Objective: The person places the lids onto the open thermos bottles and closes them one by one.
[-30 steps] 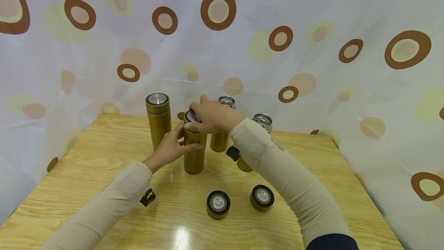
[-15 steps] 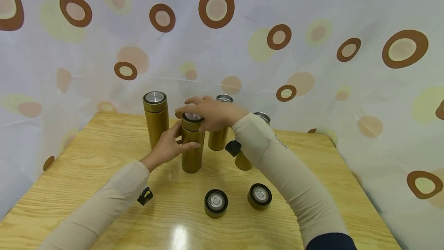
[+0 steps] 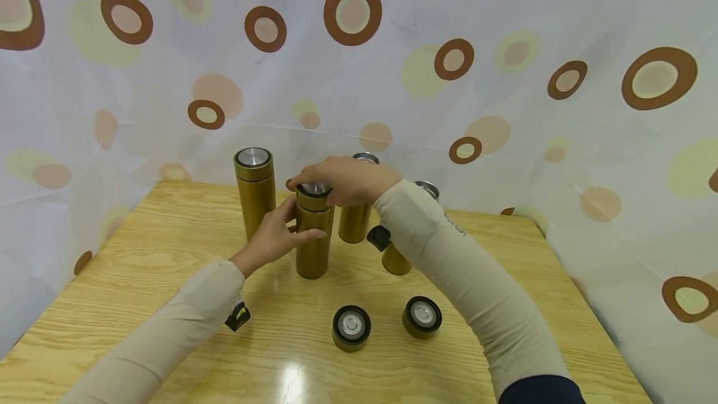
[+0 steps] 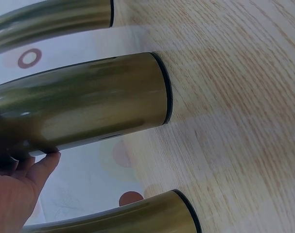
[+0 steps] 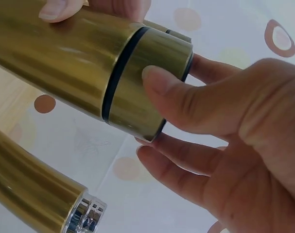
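A gold thermos bottle (image 3: 312, 251) stands upright on the wooden table, its lid (image 5: 131, 92) seated on top with a dark band between lid and body. My left hand (image 3: 273, 235) grips the body around its upper half; in the left wrist view only part of that hand (image 4: 21, 187) shows. From above, my right hand (image 3: 356, 179) holds the lid, thumb on one side and fingers on the other, as the right wrist view shows. Two gold lids (image 3: 351, 329) (image 3: 422, 318) lie upside down on the table nearer to me.
A capped gold bottle (image 3: 255, 201) stands to the left, close to my left hand. Behind my right hand and forearm are two lidless bottles (image 3: 354, 226) (image 3: 396, 262), both partly hidden. A patterned curtain (image 3: 505, 161) hangs along the table's (image 3: 179, 229) back edge.
My right hand loosened its fingers from the lid half a second ago, turned, and has closed around it again. The left hand and the bottle stay in place.
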`<state>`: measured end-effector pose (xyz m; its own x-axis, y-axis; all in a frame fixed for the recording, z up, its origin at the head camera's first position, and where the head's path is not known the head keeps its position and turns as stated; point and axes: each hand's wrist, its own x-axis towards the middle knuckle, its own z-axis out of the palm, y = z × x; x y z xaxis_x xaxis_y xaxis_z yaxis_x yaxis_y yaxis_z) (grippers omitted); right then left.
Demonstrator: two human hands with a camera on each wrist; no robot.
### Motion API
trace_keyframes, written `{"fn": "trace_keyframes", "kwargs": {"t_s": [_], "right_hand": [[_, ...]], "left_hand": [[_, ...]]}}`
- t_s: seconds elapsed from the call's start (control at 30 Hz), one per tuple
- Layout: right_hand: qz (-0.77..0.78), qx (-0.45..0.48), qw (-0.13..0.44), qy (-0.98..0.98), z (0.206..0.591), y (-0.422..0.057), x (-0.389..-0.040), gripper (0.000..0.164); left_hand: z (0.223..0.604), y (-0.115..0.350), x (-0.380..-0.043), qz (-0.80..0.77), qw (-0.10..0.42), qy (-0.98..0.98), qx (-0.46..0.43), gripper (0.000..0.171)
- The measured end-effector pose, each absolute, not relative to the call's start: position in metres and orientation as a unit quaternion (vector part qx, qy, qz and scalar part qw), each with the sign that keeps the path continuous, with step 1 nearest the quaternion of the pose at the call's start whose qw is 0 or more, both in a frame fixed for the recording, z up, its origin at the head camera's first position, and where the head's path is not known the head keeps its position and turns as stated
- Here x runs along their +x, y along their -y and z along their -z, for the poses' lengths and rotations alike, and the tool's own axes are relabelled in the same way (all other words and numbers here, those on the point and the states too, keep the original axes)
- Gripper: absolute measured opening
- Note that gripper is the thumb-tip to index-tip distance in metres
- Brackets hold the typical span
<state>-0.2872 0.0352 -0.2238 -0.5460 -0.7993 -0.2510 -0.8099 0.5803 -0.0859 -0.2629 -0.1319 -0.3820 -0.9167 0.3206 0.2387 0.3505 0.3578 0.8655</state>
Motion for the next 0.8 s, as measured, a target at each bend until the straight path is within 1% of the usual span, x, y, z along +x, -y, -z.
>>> {"fn": "trace_keyframes", "kwargs": {"t_s": [0.13, 0.47, 0.67, 0.8], "right_hand": [[-0.039, -0.449, 0.114, -0.885, 0.2253, -0.0341, -0.2846, 0.066], [-0.071, -0.436, 0.089, -0.893, 0.2285, -0.0295, -0.2811, 0.055], [-0.068, -0.433, 0.074, -0.896, 0.2317, -0.0269, -0.2819, 0.042], [-0.070, -0.407, 0.071, -0.908, 0.2324, -0.0259, -0.2812, 0.036]], "left_hand": [[0.3823, 0.1316, -0.2641, 0.527, 0.019, 0.824, -0.207, 0.081], [0.3842, 0.1299, -0.2637, 0.527, 0.015, 0.824, -0.205, 0.079], [0.3844, 0.1298, -0.2630, 0.523, 0.023, 0.825, -0.212, 0.078], [0.3828, 0.1295, -0.2631, 0.519, 0.029, 0.827, -0.214, 0.075]]}}
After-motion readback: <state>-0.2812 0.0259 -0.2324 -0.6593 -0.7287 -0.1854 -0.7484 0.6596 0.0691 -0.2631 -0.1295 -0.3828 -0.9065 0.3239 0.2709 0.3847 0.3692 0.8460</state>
